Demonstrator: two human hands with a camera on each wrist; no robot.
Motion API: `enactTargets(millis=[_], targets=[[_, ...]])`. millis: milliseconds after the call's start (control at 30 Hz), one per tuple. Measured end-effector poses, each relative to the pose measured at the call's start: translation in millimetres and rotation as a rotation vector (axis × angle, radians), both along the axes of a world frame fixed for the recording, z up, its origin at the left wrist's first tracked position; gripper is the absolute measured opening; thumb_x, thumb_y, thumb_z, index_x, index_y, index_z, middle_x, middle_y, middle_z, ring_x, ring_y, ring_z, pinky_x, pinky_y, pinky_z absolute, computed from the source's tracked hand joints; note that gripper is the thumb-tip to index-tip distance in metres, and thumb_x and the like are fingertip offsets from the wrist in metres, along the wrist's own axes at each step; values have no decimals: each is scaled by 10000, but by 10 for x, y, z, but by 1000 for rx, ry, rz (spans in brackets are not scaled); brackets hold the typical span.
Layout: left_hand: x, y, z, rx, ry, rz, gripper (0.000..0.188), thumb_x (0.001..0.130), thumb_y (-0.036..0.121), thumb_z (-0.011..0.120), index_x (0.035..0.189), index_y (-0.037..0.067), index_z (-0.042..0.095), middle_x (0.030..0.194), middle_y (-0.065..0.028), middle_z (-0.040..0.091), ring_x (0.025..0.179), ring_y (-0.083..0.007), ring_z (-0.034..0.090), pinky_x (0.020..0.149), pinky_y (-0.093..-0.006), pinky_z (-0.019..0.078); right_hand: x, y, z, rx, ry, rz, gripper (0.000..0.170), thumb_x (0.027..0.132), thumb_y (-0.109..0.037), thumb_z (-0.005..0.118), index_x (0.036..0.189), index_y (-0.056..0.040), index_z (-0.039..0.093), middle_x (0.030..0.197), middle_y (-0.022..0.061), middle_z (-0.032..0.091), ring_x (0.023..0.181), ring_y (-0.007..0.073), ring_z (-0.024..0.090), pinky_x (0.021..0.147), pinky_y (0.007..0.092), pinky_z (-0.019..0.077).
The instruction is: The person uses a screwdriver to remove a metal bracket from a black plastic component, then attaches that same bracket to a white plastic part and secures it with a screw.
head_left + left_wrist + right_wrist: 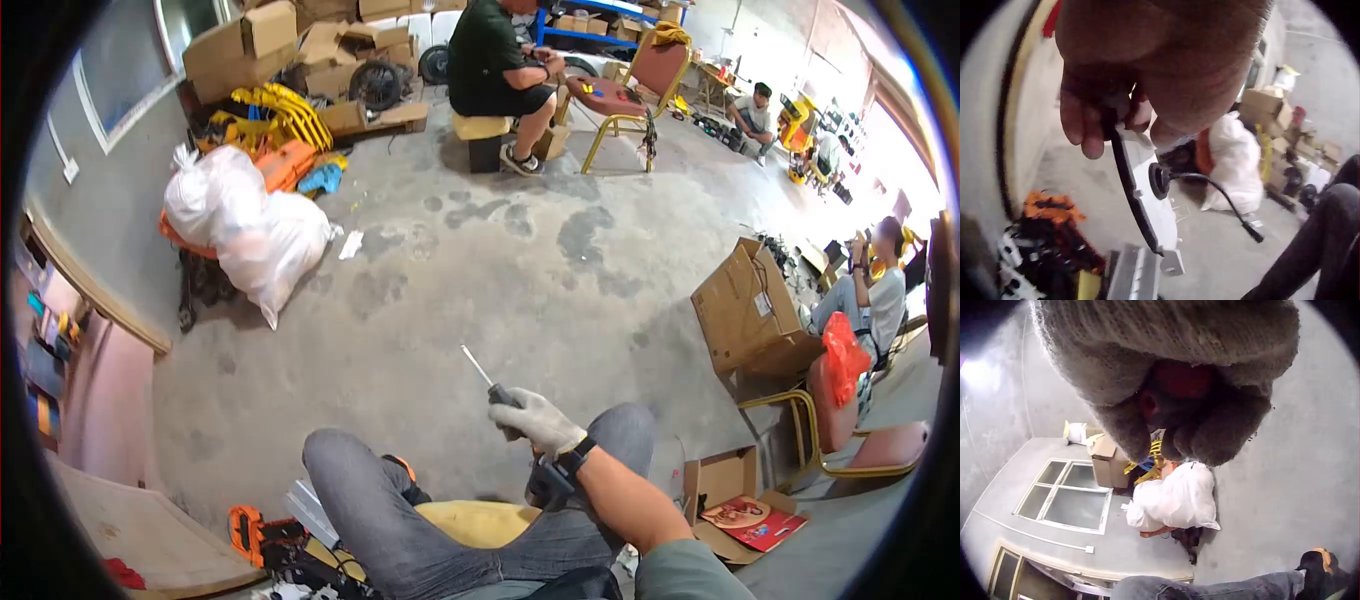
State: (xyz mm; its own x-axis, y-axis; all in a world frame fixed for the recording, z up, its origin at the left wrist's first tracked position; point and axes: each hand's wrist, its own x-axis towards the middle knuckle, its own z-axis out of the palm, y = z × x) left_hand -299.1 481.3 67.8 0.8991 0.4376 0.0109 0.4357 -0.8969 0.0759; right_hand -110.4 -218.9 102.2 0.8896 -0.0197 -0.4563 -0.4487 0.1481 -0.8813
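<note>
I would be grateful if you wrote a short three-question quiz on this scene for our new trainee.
1. Which tool does the gloved right hand hold?
2. True or false: a black cable comes from the white part in the left hand.
3. The large plastic bags at the left of the head view are: A) black; B) white; C) green.

Key: 1. A screwdriver. 2. True. 3. B.

workshop, by look of it. stained bare concrete floor [460, 270], grey wall [140, 135]. cardboard boxes [230, 68] heaped at back, loose wheels [376, 85] beside them. yellow parts [290, 115] piled behind white bags [270, 245]. blue shelf [541, 24] holding more boxes. several people [485, 60] seated about room; screwdriver [503, 397] in gloved right hand [545, 422].
</note>
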Motion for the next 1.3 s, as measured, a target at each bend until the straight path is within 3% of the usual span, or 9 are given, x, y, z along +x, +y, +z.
enactTargets(millis=[133,200,467,567,700,867,1133,1233,1300], targets=[[962,-596,834,-9,-273,-106,481,937,477,653,1039,13,721,901,-287,684,832,-381,670,786,-475,507,-23,22,100,88,-71,-10,374,900,-302,694,1092,4,598,834,19,589,713,93,565,662,263,495],[1430,-1169,1294,-50,-330,-159,235,886,86,670,751,-28,514,731,-138,474,678,-318,472,665,-403,422,-19,39,55,189,-161,-69,405,890,-304,704,1134,-3,586,847,24,597,728,88,569,644,252,484],[2218,-3535,2464,-397,-445,-957,337,761,41,777,739,26,441,759,-126,448,714,-324,473,662,-380,398,-180,-48,309,56,-187,-45,286,877,-278,728,978,-50,587,756,23,602,607,78,527,531,238,416],[2601,-4024,2226,-583,-297,-1077,339,788,98,794,761,25,464,725,-108,452,678,-285,458,636,-370,400,-201,-51,375,157,-233,-116,231,904,-281,698,939,-70,612,730,23,610,564,76,510,501,239,408],[2999,-4526,1634,-989,-22,-1003,206,901,131,714,970,50,537,765,-23,558,729,-111,548,655,-281,462,-171,-15,321,323,-273,-147,358,937,-186,642,1241,-3,592,950,34,625,762,118,608,698,282,527],[3294,-4869,850,-1314,148,-918,270,952,115,665,1163,29,520,925,-53,631,815,-108,622,716,-278,545,-134,74,265,301,-165,-261,580,903,-190,690,1405,10,477,994,35,623,726,104,589,640,244,498],[3274,-5077,300,-1688,361,-719,460,960,123,671,1355,-36,498,1027,-92,660,902,-136,642,797,-308,559,-41,27,128,106,-27,-104,610,835,-185,738,1361,27,515,919,30,627,705,99,573,600,239,462],[3284,-5024,285,-1825,454,-698,423,1011,207,606,1350,-37,544,1127,-114,673,993,-165,649,881,-355,540,-19,89,38,181,-83,-221,529,838,-161,712,1307,19,547,887,32,638,692,102,582,598,243,481],[3312,-5002,288,-2222,609,-616,450,1050,305,519,1363,-18,543,1198,-107,669,1084,-196,635,951,-390,505,4,31,53,463,-77,-170,462,843,-150,688,1257,15,566,908,53,658,707,114,613,614,253,512]])
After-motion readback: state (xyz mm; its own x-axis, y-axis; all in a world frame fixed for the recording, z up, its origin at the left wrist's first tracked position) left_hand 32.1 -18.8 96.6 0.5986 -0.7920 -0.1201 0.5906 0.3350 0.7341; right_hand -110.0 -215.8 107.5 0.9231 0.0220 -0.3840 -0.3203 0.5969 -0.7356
